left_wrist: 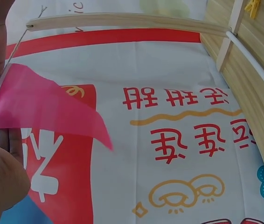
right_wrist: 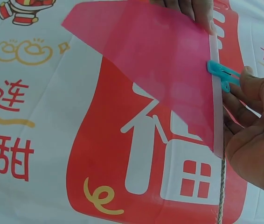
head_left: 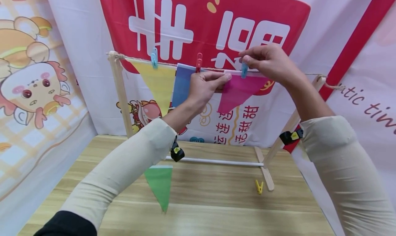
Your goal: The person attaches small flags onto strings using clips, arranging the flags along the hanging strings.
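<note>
A pink triangular pennant point(head_left: 239, 88) hangs at a twine line point(head_left: 309, 74) strung between two wooden posts. My left hand point(head_left: 202, 88) pinches its upper left corner between thumb and fingers. With thumb and fingers my right hand point(head_left: 269, 62) grips a blue clothespin point(right_wrist: 223, 72), whose jaws sit over the pennant's white top edge. To the left, a blue pennant point(head_left: 182, 86) hangs under a red clothespin point(head_left: 199, 61), partly behind my left hand. Farther left, a light blue clothespin point(head_left: 154, 58) holds a yellow pennant point(head_left: 157, 79).
On the wooden table point(head_left: 216, 215) lie a green pennant point(head_left: 159, 184) and a yellow clothespin point(head_left: 259, 187). A white rod point(head_left: 219, 162) runs low to the foot of the right post point(head_left: 290, 126). The left post point(head_left: 119, 91) stands before a printed cloth backdrop.
</note>
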The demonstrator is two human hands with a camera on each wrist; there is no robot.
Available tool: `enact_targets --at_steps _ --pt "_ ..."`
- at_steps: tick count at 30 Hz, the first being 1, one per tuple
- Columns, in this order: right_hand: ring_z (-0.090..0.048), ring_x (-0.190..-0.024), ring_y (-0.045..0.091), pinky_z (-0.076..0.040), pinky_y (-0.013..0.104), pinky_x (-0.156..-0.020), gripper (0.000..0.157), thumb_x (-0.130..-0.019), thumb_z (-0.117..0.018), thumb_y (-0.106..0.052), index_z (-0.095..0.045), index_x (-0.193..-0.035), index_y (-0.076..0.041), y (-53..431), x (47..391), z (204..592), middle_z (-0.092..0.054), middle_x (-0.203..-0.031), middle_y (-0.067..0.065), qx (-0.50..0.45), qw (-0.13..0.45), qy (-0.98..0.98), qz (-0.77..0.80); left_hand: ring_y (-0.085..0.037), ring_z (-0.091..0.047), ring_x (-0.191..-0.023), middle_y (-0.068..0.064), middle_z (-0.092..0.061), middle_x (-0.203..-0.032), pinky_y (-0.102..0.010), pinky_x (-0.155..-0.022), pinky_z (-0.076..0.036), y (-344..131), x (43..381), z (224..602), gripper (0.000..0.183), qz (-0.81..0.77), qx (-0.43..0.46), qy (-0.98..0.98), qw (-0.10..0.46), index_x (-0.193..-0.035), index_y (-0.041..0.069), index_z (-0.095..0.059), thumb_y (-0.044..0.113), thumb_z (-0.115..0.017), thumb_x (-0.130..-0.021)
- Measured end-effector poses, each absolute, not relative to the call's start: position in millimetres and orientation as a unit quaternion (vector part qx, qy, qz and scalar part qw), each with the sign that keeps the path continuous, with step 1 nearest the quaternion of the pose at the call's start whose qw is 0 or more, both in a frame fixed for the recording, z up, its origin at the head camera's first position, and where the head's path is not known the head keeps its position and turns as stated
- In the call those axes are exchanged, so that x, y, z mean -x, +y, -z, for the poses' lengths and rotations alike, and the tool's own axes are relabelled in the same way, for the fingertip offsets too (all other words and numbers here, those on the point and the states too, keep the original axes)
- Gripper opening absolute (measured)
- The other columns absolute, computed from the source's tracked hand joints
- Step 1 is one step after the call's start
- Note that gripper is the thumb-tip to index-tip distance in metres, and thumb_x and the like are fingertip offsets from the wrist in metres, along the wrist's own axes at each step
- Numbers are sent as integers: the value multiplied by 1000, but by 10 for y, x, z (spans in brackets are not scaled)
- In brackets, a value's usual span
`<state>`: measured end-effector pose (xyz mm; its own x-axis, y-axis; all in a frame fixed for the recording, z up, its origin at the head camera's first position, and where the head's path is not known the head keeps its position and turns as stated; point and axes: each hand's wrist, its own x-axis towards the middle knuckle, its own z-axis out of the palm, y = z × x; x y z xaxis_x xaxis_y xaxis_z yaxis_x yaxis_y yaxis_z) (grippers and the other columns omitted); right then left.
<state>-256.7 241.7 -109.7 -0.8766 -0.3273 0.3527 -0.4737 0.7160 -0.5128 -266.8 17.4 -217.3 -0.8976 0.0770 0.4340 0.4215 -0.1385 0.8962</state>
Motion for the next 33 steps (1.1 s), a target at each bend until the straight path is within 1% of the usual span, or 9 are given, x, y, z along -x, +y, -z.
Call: enact_targets --at_steps 3,8,11,16,19,23,28,30,33 --pt "-74 -131 30 -66 21 -97 51 -112 -69 -43 -70 -154 -15 2428 2564 1102 -74 -149 14 -218 118 -916 -317 -26 -88 -104 -12 -87 -119 -35 -97 -71 154 2660 2183 31 730 196 -644 118 -128 8 -85 26 -86 -103" --pt "-74 -119 18 -62 12 -88 50 -112 -70 -42 -70 -155 -16 2437 2552 1122 -74 -147 14 -220 121 -910 -330 -27 -88 -102 -13 -88 -116 -37 -96 -71 100 2651 2211 30 732 198 -642 112 -126 6 -86 25 -87 -102" --pt "-74 -115 16 -62 11 -86 49 -111 -71 -42 -71 -154 -17 2434 2537 1139 -75 -147 11 -221 131 -905 -340 -27 -88 -102 -13 -88 -115 -38 -95 -71 68 2641 2228 29 731 198 -644 106 -125 6 -86 24 -88 -102" --pt "-74 -114 14 -63 14 -89 47 -110 -72 -43 -74 -151 -18 2441 2514 1167 -77 -144 9 -218 161 -898 -346 -27 -88 -100 -13 -88 -113 -38 -91 -72 19 2627 2252 26 729 190 -650 98 -122 6 -87 21 -88 -101" --pt "-74 -113 11 -66 20 -94 47 -110 -73 -44 -75 -149 -19 2450 2509 1180 -78 -143 7 -207 175 -896 -352 -27 -88 -98 -13 -88 -110 -38 -89 -73 -8 2617 2263 25 726 188 -655 97 -119 5 -88 21 -89 -101" --pt "-73 -112 11 -68 30 -100 49 -107 -75 -48 -75 -149 -22 2471 2503 1203 -78 -142 6 -190 189 -894 -358 -27 -88 -96 -13 -88 -108 -38 -88 -73 -38 2597 2277 23 720 191 -660 98 -116 5 -88 21 -89 -100" --pt "-75 -111 9 -68 26 -99 52 -104 -80 -47 -76 -148 -19 2522 2497 1241 -79 -143 6 -187 209 -884 -375 -25 -88 -93 -12 -88 -106 -37 -86 -73 -66 2568 2287 21 711 187 -671 98 -113 7 -89 24 -89 -100" --pt "-76 -111 8 -67 22 -97 51 -103 -83 -44 -76 -147 -17 2538 2494 1258 -79 -142 6 -192 219 -874 -389 -25 -88 -93 -11 -88 -105 -37 -86 -73 -77 2558 2291 21 708 186 -674 99 -112 7 -89 25 -89 -100" --pt "-78 -111 8 -66 20 -97 49 -102 -85 -39 -78 -144 -14 2548 2487 1284 -80 -140 6 -201 236 -859 -407 -24 -88 -92 -11 -88 -104 -37 -86 -73 -96 2551 2304 22 705 188 -676 99 -112 7 -89 26 -89 -100"
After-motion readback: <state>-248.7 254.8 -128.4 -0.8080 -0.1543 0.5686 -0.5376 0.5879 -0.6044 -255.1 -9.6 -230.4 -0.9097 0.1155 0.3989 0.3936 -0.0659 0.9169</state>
